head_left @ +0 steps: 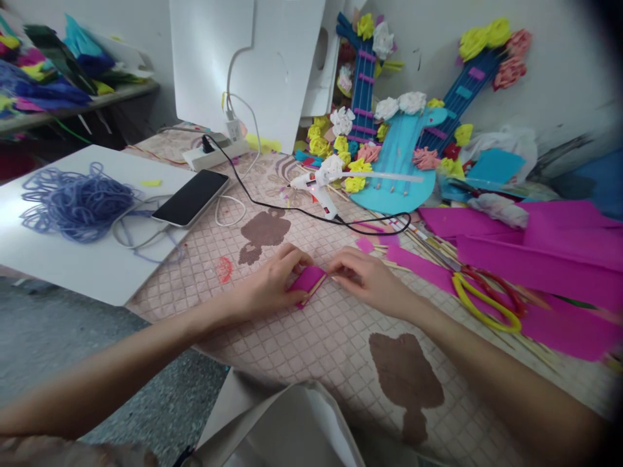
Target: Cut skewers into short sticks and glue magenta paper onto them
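Note:
A small piece of magenta paper (308, 280) with a pale wooden stick (314, 290) along its near edge lies low over the table between my hands. My left hand (278, 280) is closed on its left side, thumb below and fingers above. At the far right corner, the fingertips of my right hand (363, 275) are pinched together; they hide what they grip there. Beyond my hands, a white hot glue gun (316, 191) with a glue stick in its back rests on the table, its black cord curving to the right.
Yellow-and-red-handled scissors (487, 301), thin sticks and magenta sheets (549, 253) cover the right side. Blue paper guitars (396, 162) with flowers stand behind. At left are a phone (191, 198), blue yarn (78, 201) on a white board (107, 279), and a power strip (217, 154).

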The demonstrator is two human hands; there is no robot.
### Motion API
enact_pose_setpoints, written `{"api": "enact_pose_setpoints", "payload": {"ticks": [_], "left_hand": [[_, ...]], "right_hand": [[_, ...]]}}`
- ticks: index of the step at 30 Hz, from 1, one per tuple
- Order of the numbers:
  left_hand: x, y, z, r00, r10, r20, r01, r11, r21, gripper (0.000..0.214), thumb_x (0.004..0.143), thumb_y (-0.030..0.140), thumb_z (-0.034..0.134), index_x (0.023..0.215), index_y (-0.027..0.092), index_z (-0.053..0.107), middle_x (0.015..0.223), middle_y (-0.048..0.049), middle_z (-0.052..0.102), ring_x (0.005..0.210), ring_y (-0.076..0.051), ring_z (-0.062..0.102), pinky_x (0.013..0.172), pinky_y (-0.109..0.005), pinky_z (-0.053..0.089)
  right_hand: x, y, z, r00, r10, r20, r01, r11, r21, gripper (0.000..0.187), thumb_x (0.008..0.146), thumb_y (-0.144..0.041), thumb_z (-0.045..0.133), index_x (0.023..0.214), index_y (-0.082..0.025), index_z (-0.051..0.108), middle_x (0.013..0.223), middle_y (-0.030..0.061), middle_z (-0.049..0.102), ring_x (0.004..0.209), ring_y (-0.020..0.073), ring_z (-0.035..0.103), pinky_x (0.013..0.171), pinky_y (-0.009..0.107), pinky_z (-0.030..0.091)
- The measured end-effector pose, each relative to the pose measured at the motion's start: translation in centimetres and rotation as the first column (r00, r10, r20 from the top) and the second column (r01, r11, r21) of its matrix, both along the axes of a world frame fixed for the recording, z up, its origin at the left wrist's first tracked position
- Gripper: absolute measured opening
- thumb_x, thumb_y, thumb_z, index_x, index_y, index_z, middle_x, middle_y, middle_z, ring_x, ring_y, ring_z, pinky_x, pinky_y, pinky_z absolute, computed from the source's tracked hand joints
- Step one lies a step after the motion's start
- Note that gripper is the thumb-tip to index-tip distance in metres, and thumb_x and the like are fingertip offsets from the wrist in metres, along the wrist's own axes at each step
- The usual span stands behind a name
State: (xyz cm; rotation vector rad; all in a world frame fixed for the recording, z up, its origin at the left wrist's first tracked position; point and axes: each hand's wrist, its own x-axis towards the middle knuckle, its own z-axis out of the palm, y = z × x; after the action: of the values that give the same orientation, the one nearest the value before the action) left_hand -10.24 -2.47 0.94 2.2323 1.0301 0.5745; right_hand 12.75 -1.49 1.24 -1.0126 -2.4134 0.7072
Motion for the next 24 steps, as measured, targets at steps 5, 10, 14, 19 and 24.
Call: {"api": "enact_pose_setpoints", "payload": {"ticks": [5,10,14,19,24], "left_hand": [[-0.3,0.2,0.1,1.000,-0.025,-0.009,0.025,1.000,-0.014,0.030,0.078,0.020,0.061,0.107,0.021,0.053,0.106,-0.0040,0.052,0.096,-0.018,0.052,0.085,-0.033,0.047],[-0.3,0.4,0.0,1.000,-0.021,-0.014,0.021,0.999,-0.036,0.026,0.081,0.026,0.060,0.107,0.020,0.053,0.104,-0.0037,0.052,0.089,-0.016,0.052,0.081,-0.032,0.047],[0.4,0.5,-0.4,0.999,0.039,-0.035,-0.039,0.999,0.001,0.027,0.080,0.026,0.061,0.104,0.018,0.053,0.103,-0.0048,0.053,0.089,-0.017,0.052,0.081,-0.033,0.047],[1.1,0.5,-0.4,0.995,0.083,-0.055,-0.082,0.997,0.013,0.028,0.075,0.022,0.064,0.101,0.017,0.053,0.100,-0.0057,0.053,0.087,-0.018,0.054,0.079,-0.034,0.048],[1.1,0.7,-0.3,0.995,0.085,-0.053,-0.085,0.996,0.007,0.027,0.073,0.020,0.063,0.099,0.017,0.054,0.097,-0.0048,0.053,0.084,-0.017,0.054,0.077,-0.033,0.048]], "right_hand": [[0.5,-1.4,0.2,1.000,-0.019,-0.015,0.019,1.000,0.003,0.010,0.088,-0.013,0.051,0.093,-0.020,0.057,0.092,0.0045,0.059,0.090,0.0175,0.056,0.077,0.031,0.046],[0.9,-2.0,0.3,0.999,-0.020,-0.049,0.020,1.000,0.017,0.010,0.089,-0.014,0.051,0.093,-0.021,0.056,0.094,0.0043,0.058,0.091,0.0172,0.055,0.078,0.032,0.047],[1.0,-2.2,0.2,0.998,-0.033,-0.053,0.034,0.999,0.026,0.010,0.089,-0.014,0.051,0.093,-0.022,0.055,0.092,0.0038,0.058,0.090,0.0177,0.055,0.078,0.033,0.047],[1.1,-2.4,0.1,0.998,-0.034,-0.051,0.036,0.999,0.026,0.010,0.088,-0.013,0.052,0.091,-0.022,0.055,0.091,0.0032,0.058,0.089,0.0172,0.055,0.078,0.032,0.047],[0.9,-2.4,0.0,0.999,-0.033,-0.043,0.035,0.998,0.045,0.009,0.088,-0.014,0.051,0.091,-0.022,0.056,0.091,0.0037,0.059,0.089,0.0175,0.055,0.077,0.032,0.047]]}}
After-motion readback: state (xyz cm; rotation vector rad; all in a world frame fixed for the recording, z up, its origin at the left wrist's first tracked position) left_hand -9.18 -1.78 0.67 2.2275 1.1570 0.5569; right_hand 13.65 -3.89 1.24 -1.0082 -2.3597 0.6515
